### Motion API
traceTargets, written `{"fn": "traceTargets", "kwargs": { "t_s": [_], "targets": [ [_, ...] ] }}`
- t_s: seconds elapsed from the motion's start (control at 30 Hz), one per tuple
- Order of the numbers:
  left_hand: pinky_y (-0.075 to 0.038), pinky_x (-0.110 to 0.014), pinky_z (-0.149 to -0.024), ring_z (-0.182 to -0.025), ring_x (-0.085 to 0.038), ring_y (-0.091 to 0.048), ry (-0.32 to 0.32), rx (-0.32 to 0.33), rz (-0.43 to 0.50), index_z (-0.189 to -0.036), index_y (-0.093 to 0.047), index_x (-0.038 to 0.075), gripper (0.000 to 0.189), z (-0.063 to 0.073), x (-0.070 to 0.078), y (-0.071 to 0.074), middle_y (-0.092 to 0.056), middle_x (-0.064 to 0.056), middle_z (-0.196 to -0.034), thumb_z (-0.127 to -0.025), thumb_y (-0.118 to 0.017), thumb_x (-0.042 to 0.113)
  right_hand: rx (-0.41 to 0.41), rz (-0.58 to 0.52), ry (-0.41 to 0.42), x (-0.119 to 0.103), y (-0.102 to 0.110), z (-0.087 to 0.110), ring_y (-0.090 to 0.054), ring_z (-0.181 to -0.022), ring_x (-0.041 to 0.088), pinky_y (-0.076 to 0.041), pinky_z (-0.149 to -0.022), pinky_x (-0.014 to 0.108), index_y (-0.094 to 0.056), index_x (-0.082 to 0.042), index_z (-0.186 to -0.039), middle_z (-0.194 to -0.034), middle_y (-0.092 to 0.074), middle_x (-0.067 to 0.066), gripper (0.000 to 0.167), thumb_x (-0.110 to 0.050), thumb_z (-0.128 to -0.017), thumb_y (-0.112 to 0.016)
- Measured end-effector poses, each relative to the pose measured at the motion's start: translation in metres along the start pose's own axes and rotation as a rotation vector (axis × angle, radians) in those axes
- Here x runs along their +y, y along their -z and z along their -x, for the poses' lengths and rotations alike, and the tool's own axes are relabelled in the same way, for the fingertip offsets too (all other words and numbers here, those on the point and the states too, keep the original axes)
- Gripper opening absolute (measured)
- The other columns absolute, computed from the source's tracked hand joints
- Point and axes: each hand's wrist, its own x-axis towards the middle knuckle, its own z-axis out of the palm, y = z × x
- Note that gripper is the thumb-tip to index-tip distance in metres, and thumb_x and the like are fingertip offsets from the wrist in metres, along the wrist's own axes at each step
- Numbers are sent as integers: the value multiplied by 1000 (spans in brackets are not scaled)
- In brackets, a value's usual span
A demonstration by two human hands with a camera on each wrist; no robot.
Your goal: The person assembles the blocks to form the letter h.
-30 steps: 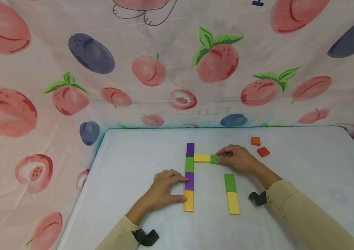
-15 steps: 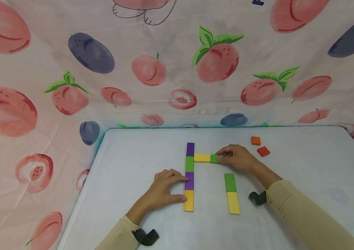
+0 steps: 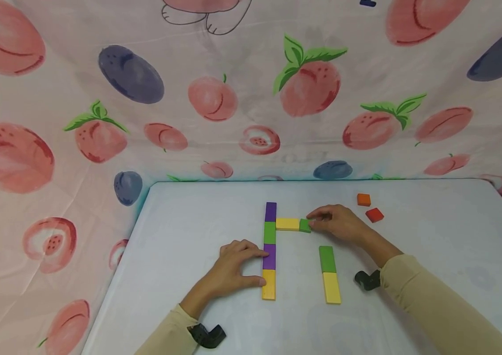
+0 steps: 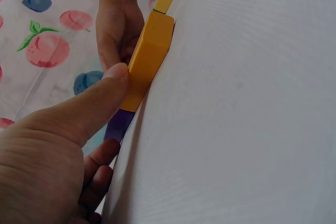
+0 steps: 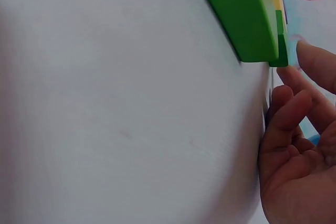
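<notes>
A straight column of blocks lies on the white table: purple block [image 3: 270, 212], green block [image 3: 269, 232], lower purple block [image 3: 269, 256] and orange-yellow block [image 3: 269, 286]. My left hand [image 3: 233, 268] rests against its left side, index finger at the lower purple block and thumb on the orange-yellow one [image 4: 149, 51]. From the column a yellow block [image 3: 287, 224] runs right, ending in a small green block [image 3: 305, 226]. Fingertips of my right hand [image 3: 339, 224] are at that block's right end. In the right wrist view, the thumb stands apart from the small green block [image 5: 282, 45].
A separate green block [image 3: 328, 259] and yellow block [image 3: 332, 288] lie end to end below my right hand. Behind it are an orange block [image 3: 363, 199] and a red block [image 3: 374, 215]. A fruit-print cloth [image 3: 219, 54] hangs behind the table [image 3: 175, 207].
My right fingertips have drawn back very slightly from the small green block. The left hand and the blocks hold their places; the head view has shifted a little.
</notes>
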Motion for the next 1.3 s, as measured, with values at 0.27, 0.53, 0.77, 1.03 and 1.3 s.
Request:
{"fn": "traceTargets", "kwargs": {
  "t_s": [0.27, 0.53, 0.77, 1.03, 1.3],
  "targets": [
    [-29, -49, -106, -118, -9, -50, 4, -3, 11, -133, -67, 35, 58, 0, 2, 1, -59, 15, -119, -80, -85, 49, 61, -85, -33, 3, 9, 5, -58, -108, 24, -54, -87, 33, -69, -21, -130, -122, -68, 5, 36, -41, -101, -63],
    [-29, -48, -106, -118, -9, -50, 6, -2, 18, -132, -67, 35, 58, 1, 3, 2, -59, 15, -119, -80, -85, 49, 316, -51, 66, 15, 36, 15, -63, -96, 22, -53, -73, 25, -71, -13, -125, -112, -74, 11, 39, -43, -102, -60],
    [-28, -49, -107, -118, -9, -50, 16, -5, 27, -133, -67, 35, 58, 1, 3, 2, -59, 15, -119, -80, -85, 48, 455, 98, 58, 38, 65, 21, -64, -96, 29, -51, -68, 29, -71, -10, -123, -109, -73, 16, 36, -37, -103, -60],
    [-28, -50, -107, -119, -9, -50, 9, -2, 30, -133, -67, 35, 58, 1, 2, 2, -59, 16, -119, -79, -85, 48, 455, 163, -24, 68, 81, 19, -59, -110, 39, -49, -75, 34, -67, -7, -130, -117, -67, 23, 42, -37, -103, -58],
    [-28, -49, -107, -119, -9, -50, 0, 1, 27, -132, -67, 35, 58, 1, 1, 1, -59, 16, -119, -79, -85, 49, 410, 165, -58, 76, 83, 18, -58, -112, 43, -48, -70, 27, -64, -3, -133, -119, -66, 27, 48, -39, -102, -59]
  ]
}}
